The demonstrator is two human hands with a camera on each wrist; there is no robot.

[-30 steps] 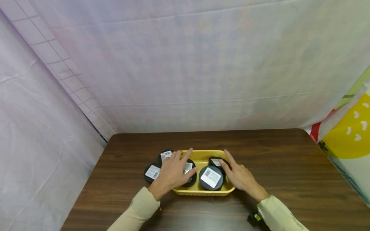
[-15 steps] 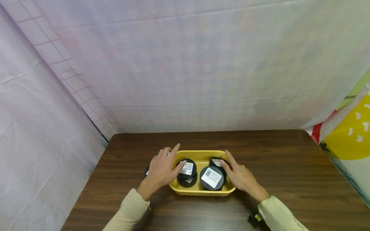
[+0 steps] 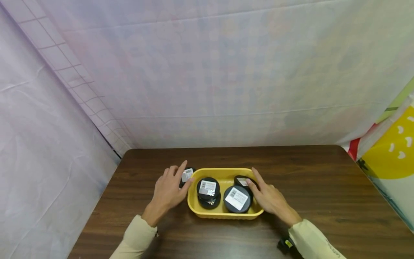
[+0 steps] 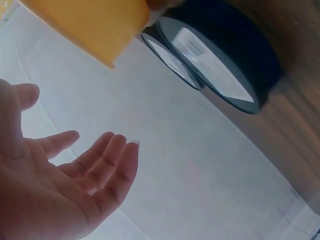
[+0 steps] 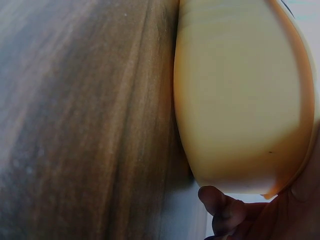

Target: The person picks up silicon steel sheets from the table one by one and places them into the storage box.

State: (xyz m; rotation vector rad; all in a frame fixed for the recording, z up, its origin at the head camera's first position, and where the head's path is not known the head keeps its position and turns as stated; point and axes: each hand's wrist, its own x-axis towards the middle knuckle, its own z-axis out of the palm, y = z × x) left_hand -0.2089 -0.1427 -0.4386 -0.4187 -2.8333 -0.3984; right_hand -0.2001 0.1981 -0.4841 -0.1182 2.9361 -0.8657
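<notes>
A yellow plastic basket [image 3: 223,175] stands on the table. Inside at left, one black disc with a white label [image 3: 208,188] overlaps another black disc [image 3: 211,204]; a larger labelled disc [image 3: 237,199] and a tilted one [image 3: 240,181] are at right. My right hand [image 3: 273,199] grips the basket's right end, thumb over the rim and fingers along the outer wall [image 5: 245,100]. Left of the basket, my left hand [image 3: 168,190] hangs loosely with nothing in it. It partly hides a labelled black disc [image 3: 187,175]; two black discs [image 4: 215,65] show in the left wrist view.
The brown wooden table [image 3: 323,187] extends to both sides. A small black object with a yellow mark [image 3: 285,245] lies beside the right sleeve. Pale patterned cloth [image 3: 210,79] hangs behind the table's far edge.
My left hand has moved left from above the basket to outside it, uncovering the overlapping black discs at the basket's left end. The right hand stays at the basket's right end.
</notes>
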